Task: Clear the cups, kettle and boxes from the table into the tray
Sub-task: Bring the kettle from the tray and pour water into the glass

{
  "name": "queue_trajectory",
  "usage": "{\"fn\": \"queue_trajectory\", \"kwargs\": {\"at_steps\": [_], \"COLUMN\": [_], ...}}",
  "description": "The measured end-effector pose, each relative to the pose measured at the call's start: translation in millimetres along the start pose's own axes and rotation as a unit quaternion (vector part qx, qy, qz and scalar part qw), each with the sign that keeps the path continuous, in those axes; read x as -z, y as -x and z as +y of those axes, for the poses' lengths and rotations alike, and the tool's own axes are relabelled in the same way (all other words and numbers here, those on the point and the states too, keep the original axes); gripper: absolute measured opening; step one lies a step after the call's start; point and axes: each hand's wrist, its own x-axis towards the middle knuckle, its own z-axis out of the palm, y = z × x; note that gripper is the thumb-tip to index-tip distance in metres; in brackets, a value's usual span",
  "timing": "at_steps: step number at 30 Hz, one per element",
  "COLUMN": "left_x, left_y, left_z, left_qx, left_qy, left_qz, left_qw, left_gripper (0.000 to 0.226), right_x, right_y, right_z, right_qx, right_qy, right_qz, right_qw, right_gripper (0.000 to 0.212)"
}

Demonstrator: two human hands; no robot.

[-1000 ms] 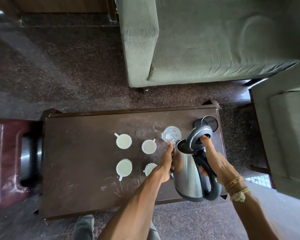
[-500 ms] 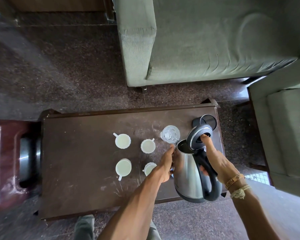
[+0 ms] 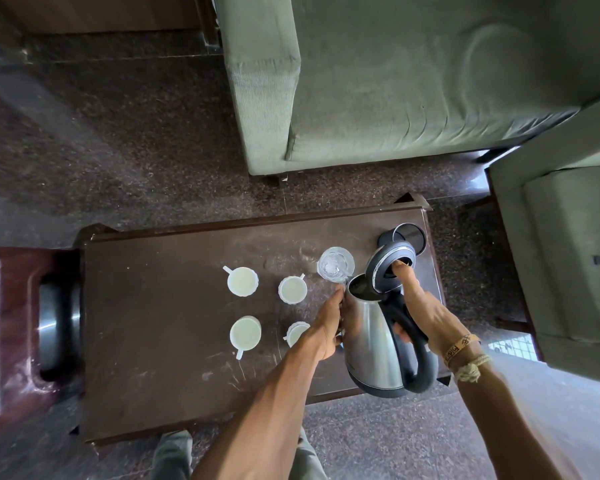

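— Kettle (image 3: pixel 368 334): how many are you counting?
— One, steel. It is hanging in the air over the near right corner of the table (image 3: pixel 153 306). It is well apart from its base (image 3: pixel 407 237), which is sitting at the far right corner.
— Which way is it pointing?
— It is tilting away from the person, with the bottom toward them and the spout leading, nearly reaching the one glass (image 3: pixel 336 265). Its long axis is running near to far, leaning slightly left. The lid (image 3: pixel 390 268) is standing open.
— Who is holding it?
— The right hand (image 3: pixel 426 310) is clenching the black handle (image 3: pixel 420 358), with the thumb pushing at the lid. The left hand (image 3: pixel 326 323) is pressing straight fingers against the steel side, not curling round it.
— And the cups (image 3: pixel 242 281)?
— Four, all white, standing upright in two pairs left of the kettle. The left hand is partly hiding the near right one.
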Motion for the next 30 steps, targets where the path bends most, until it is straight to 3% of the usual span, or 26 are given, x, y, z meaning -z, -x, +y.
{"fn": "queue_trajectory", "kwargs": {"at_steps": [30], "left_x": [-13.3], "left_y": [21.9], "left_z": [-7.6], "left_qx": [-0.015], "left_qy": [0.001], "left_qz": [0.009], "left_qw": [1.000], "left_gripper": [0.055], "right_x": [12.2], "right_y": [16.9], "right_z": [-1.3], "right_qx": [0.013], "right_qy": [0.036], "right_qz": [-0.004], "right_qw": [0.999], "right_gripper": [0.072]}}
